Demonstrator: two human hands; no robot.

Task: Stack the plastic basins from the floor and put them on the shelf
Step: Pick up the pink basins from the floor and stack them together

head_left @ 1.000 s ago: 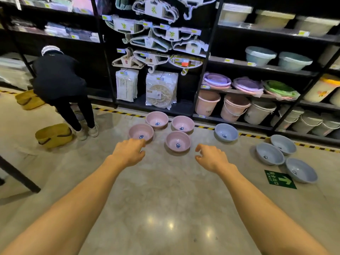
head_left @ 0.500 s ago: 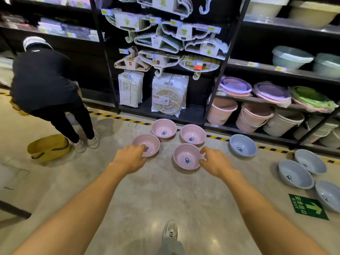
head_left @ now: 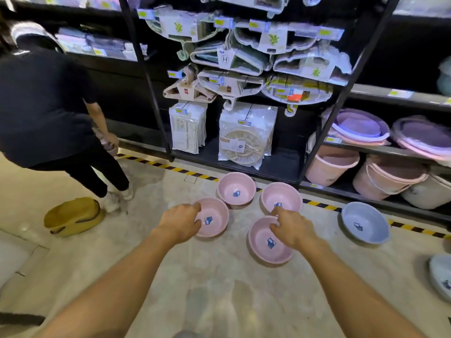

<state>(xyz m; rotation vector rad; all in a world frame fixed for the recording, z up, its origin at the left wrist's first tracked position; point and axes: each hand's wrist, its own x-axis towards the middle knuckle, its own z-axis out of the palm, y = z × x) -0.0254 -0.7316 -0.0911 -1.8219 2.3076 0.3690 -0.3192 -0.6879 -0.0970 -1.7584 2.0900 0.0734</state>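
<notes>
Several pink plastic basins lie on the floor before the shelf. My left hand [head_left: 179,222] grips the left rim of the near-left pink basin [head_left: 214,217]. My right hand [head_left: 291,228] holds the far rim of the near-right pink basin [head_left: 264,242], fingers curled over the edge. Two more pink basins sit behind, one at the back left [head_left: 236,187] and one at the back right [head_left: 280,196]. A blue basin [head_left: 364,222] lies to the right, and another blue basin [head_left: 441,274] is cut off by the right edge.
The black shelf [head_left: 380,150] holds stacked pink basins and buckets [head_left: 332,167] at the right. A person in black [head_left: 46,103] bends over at the left beside a yellow basin [head_left: 72,215]. Yellow-black tape [head_left: 170,167] marks the floor along the shelf base.
I have moved closer and lower. My left hand went from beside the near-left basin to gripping its rim; my right hand closed over the near-right basin's far rim.
</notes>
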